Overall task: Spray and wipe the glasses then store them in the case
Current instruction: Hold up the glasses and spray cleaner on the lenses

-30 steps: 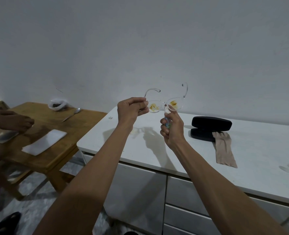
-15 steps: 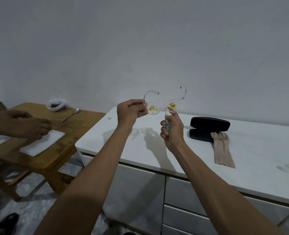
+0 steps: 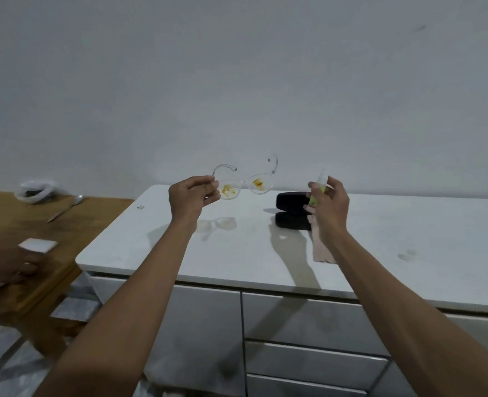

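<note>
Clear glasses (image 3: 244,187) smeared orange-yellow, black case (image 3: 290,209), beige cloth (image 3: 321,250), white counter (image 3: 380,253)

— Dim, flat and greyish overall; no glare anywhere on the white counter (image 3: 380,239).

— Lit from above and in front, judging by soft arm shadows thrown toward the near edge, plus a faint lens-shaped shadow under the glasses (image 3: 244,186).

— Sharp in the middle, though; smeared by motion around the right hand (image 3: 327,202).

— Bowed at the edges, wide-angle style, with the wooden table (image 3: 16,224) stretched at left.
</note>
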The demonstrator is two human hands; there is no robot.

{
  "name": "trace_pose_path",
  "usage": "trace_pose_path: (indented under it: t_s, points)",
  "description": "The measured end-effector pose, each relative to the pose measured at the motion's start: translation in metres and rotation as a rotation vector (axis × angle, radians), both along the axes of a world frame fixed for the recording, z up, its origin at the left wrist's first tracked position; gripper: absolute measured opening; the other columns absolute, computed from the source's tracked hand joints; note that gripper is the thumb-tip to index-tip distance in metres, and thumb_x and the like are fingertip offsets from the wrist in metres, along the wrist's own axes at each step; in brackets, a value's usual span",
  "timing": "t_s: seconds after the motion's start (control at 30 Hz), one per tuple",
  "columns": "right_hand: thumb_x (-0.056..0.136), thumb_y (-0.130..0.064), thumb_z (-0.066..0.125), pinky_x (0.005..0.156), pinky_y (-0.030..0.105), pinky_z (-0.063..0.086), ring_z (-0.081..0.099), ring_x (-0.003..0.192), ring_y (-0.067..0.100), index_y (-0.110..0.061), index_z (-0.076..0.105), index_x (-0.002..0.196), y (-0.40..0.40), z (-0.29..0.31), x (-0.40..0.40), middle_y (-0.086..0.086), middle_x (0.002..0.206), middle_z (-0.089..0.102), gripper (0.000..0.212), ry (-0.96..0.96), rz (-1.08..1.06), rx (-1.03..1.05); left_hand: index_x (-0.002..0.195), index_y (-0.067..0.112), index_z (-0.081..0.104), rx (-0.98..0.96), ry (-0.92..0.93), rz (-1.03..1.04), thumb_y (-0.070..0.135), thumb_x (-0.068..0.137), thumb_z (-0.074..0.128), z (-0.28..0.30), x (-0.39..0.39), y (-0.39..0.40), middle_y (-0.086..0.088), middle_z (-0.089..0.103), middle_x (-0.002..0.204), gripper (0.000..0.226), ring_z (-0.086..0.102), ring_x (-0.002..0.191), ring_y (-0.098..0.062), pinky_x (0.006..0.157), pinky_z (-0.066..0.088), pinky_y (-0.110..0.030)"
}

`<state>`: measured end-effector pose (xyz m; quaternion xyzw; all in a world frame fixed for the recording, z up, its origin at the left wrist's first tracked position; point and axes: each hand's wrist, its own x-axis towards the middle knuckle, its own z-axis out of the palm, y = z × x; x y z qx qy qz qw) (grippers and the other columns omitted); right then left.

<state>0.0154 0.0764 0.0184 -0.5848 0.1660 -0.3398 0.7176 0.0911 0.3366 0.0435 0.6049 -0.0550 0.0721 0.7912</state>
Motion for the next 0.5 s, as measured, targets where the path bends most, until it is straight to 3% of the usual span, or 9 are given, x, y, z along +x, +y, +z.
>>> trace_pose_path:
  t_s: [0.13, 0.23, 0.37, 0.5]
  points:
    - [0.096, -0.016, 0.069, 0.054, 0.01, 0.049, 0.065, 0.078, 0.011, -0.014, 0.058, 0.122, -0.043, 0.001, -0.029, 0.006, 0.104, 0.071, 0.028, -0.024, -0.141, -0.067, 0.096, -0.006, 0.075, -0.012, 0.013, -0.018, -0.007, 0.08, 0.079, -0.006, -0.003, -0.02, -0.02, 0.073, 0.091, 0.017, 0.072, 0.074, -0.028, 0.074, 0.064, -0.031]
    - [0.096, -0.016, 0.07, 0.05, 0.006, 0.045, 0.063, 0.076, 0.005, -0.013, 0.058, 0.124, -0.071, -0.001, -0.052, 0.005, 0.101, 0.07, 0.03, -0.004, -0.236, -0.112, 0.092, -0.002, 0.076, -0.008, 0.024, -0.043, -0.007, 0.08, 0.079, -0.01, -0.005, -0.035, -0.019, 0.073, 0.09, 0.014, 0.072, 0.074, -0.027, 0.074, 0.064, -0.031]
    - [0.095, -0.012, 0.069, 0.055, 0.013, 0.048, 0.06, 0.068, 0.002, -0.013, 0.061, 0.126, -0.106, -0.012, -0.081, -0.002, 0.091, 0.068, 0.032, 0.074, -0.354, -0.141, 0.091, -0.001, 0.076, 0.002, 0.03, -0.074, -0.006, 0.08, 0.079, -0.016, -0.008, -0.054, -0.016, 0.073, 0.088, 0.013, 0.072, 0.074, -0.027, 0.075, 0.063, -0.031]
    - [0.095, -0.011, 0.067, 0.068, 0.024, 0.055, 0.061, 0.065, 0.003, -0.014, 0.062, 0.127, -0.135, -0.028, -0.105, 0.003, 0.097, 0.071, 0.033, 0.144, -0.464, -0.14, 0.093, -0.002, 0.076, 0.012, 0.037, -0.101, -0.006, 0.08, 0.079, -0.021, -0.012, -0.071, -0.016, 0.073, 0.088, 0.014, 0.072, 0.072, -0.025, 0.074, 0.064, -0.03]
